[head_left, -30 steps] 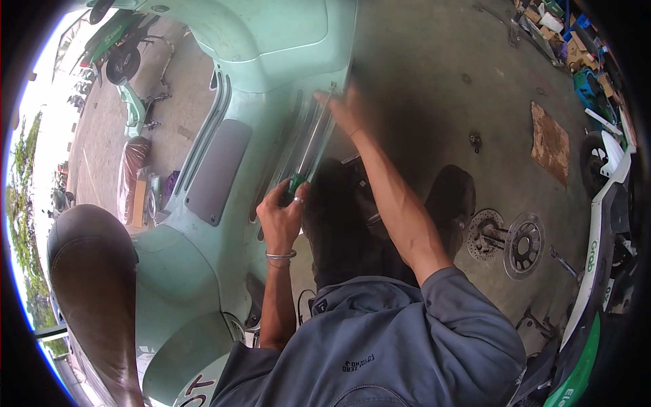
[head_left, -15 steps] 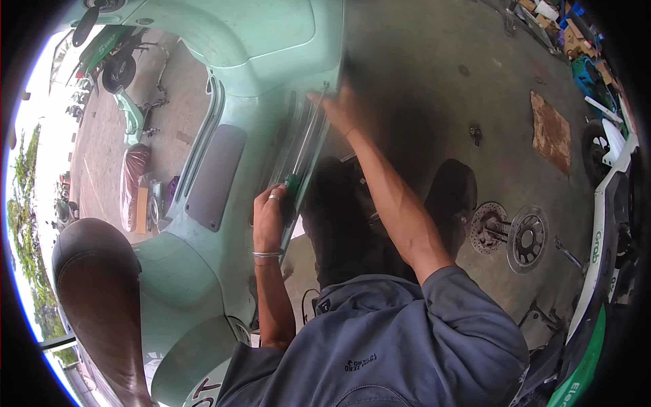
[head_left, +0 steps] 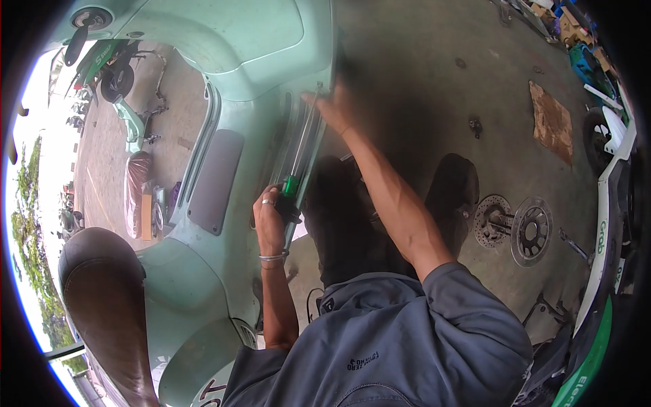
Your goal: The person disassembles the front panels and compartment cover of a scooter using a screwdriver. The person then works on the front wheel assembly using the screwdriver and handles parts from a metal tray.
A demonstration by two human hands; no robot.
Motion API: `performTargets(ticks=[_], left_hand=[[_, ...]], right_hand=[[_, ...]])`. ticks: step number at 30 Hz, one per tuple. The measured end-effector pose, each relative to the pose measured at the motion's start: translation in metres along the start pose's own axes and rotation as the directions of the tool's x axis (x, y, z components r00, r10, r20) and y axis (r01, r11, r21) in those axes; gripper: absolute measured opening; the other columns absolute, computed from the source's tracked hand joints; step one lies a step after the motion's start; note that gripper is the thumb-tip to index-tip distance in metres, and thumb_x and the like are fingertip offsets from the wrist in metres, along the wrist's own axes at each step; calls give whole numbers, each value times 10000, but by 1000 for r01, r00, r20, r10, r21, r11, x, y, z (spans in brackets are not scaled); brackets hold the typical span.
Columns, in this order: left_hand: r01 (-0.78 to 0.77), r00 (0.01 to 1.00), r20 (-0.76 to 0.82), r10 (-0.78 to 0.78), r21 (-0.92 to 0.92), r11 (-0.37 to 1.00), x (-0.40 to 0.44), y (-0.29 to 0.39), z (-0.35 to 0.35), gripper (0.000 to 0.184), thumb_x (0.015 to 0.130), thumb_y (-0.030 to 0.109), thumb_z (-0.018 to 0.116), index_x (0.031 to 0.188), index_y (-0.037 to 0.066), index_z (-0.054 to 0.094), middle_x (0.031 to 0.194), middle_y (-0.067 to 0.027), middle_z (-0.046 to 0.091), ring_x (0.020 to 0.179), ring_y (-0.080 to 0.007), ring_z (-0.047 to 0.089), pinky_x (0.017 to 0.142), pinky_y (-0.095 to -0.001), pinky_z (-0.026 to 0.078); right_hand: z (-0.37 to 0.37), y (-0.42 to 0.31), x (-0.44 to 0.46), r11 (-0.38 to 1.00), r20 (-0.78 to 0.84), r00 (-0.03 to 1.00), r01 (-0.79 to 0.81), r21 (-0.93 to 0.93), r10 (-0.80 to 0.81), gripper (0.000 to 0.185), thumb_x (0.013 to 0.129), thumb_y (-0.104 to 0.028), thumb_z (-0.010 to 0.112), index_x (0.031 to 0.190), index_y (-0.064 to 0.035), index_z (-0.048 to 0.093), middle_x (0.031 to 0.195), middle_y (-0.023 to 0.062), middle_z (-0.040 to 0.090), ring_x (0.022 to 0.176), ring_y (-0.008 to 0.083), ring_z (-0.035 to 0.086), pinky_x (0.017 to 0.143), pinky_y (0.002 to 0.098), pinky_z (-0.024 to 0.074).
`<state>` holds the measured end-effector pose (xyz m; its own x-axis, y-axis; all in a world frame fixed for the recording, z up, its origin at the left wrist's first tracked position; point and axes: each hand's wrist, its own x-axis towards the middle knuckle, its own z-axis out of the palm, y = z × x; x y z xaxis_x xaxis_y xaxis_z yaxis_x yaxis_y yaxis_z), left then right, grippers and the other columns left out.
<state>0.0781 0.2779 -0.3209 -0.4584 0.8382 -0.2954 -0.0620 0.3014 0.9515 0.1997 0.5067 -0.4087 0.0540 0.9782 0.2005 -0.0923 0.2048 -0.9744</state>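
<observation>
A long-shafted screwdriver with a green and black handle lies along the footboard of a mint-green scooter. My left hand is closed around the lower part of its handle, a ring and bracelet showing. The shaft slants up toward a small fastener at the footboard's outer edge. There, my right hand rests by the tip, with a digit stretched across the shaft and the others partly hidden beyond the panel edge. Whether the tip sits in the fastener is too small to tell.
The scooter's brown seat is at lower left, and a grey mat lies on the footboard. Brake discs and a brown board lie on the concrete floor. Another scooter's white body panel runs along the right.
The screwdriver handle has turned in my left hand, with more of its green now showing. My right hand stays by the tip. The whole view has shifted slightly.
</observation>
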Motion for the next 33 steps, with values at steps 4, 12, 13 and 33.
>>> performTargets(ticks=[4,12,13,33], left_hand=[[9,997,71,-27,242,970,-3,11,-1,335,968,226,603,1122,-71,628,797,-102,621,710,-158,626,655,-267,512],[71,998,-6,-70,45,996,11,-8,-11,476,910,333,723,1108,-88,622,900,-86,667,695,-143,604,609,-263,474],[217,976,-2,-218,-77,973,13,-9,-12,516,923,386,703,1095,-94,625,874,-89,670,673,-157,614,615,-260,488],[26,998,57,-13,-231,973,13,-25,-6,428,939,228,684,1212,-79,561,1011,-148,671,860,-184,662,739,-284,550]], right_hand=[[0,6,2,1000,-7,1000,10,-14,-10,634,721,-189,838,1241,-22,516,1076,174,694,991,325,679,886,400,518],[1,9,2,1000,1,1000,10,-28,-10,642,724,-198,834,1251,-19,514,1057,177,692,990,337,674,881,407,513],[1,10,3,1000,-3,1000,9,-27,-10,642,724,-198,834,1251,-19,514,1057,177,692,990,337,674,881,407,513],[1,9,1,1000,-11,1000,2,-16,-2,662,718,-195,838,1271,-15,521,1108,169,679,1030,317,661,913,399,504]])
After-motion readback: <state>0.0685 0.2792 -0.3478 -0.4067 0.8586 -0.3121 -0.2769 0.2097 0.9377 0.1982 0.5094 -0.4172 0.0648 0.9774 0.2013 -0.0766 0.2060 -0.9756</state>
